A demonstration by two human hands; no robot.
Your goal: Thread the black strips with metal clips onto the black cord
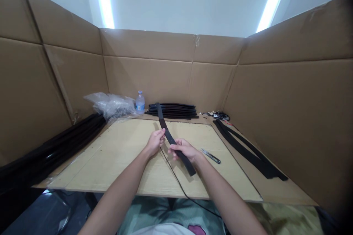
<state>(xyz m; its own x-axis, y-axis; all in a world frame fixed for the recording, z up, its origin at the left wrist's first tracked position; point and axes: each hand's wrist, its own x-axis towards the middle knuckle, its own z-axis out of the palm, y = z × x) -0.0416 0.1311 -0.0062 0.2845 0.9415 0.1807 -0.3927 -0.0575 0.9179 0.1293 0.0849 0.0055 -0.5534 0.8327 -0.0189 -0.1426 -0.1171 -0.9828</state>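
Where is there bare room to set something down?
Bare board shows between the left hand and the black bundle; a smaller patch lies behind the snips. Behind the board it is crowded: clear plastic, bottle, stacked black strips.

The bench [93, 165] is enclosed on three sides by creased cardboard panels [149, 77], above which a pale surface [179, 0] is crossed by two bright light strips [104, 0].

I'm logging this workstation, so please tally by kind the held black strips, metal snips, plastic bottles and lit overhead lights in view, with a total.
Held black strip: 1
Metal snips: 1
Plastic bottle: 1
Lit overhead lights: 2
Total: 5
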